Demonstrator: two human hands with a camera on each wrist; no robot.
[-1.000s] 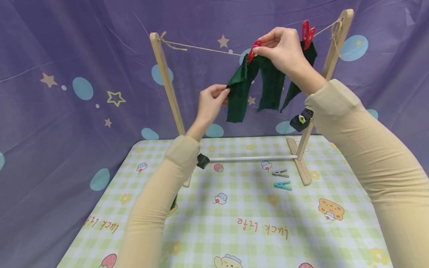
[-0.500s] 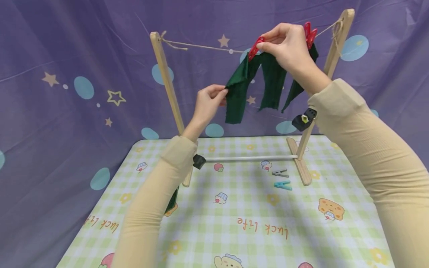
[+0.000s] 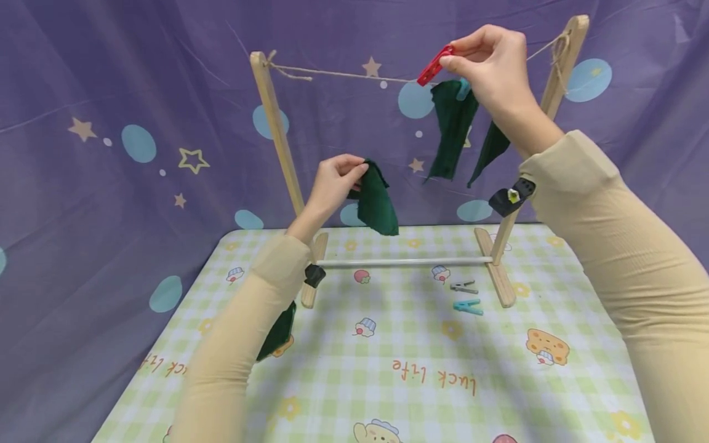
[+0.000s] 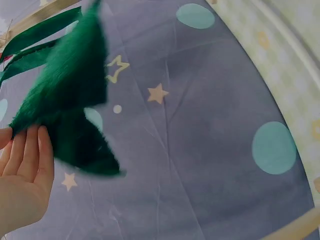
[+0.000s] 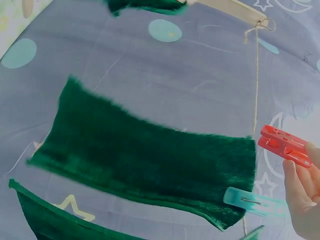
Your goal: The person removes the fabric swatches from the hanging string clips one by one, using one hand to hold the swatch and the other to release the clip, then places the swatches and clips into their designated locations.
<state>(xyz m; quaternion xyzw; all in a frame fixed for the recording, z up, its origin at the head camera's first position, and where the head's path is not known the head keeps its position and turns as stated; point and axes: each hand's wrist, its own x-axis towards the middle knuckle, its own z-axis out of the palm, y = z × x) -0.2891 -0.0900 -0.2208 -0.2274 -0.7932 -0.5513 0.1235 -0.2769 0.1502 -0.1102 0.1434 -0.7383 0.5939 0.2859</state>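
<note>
My left hand pinches a green cloth by its top edge, and the cloth hangs free below the line; the left wrist view shows its folded underside. Up at the string, my right hand pinches a red clothespin, its nose near the string. Just right of that pin, another green cloth hangs from the line under a blue clothespin. Beyond it a further green cloth hangs, its top hidden behind my right hand.
Wooden posts hold the string, joined low by a white bar. A grey clothespin and a turquoise clothespin lie on the checked tablecloth. One more green cloth shows beside my left sleeve.
The red clothespin has come off the line and moved up and right in my right hand. The left cloth has left the string and moved down and left with my left hand.
</note>
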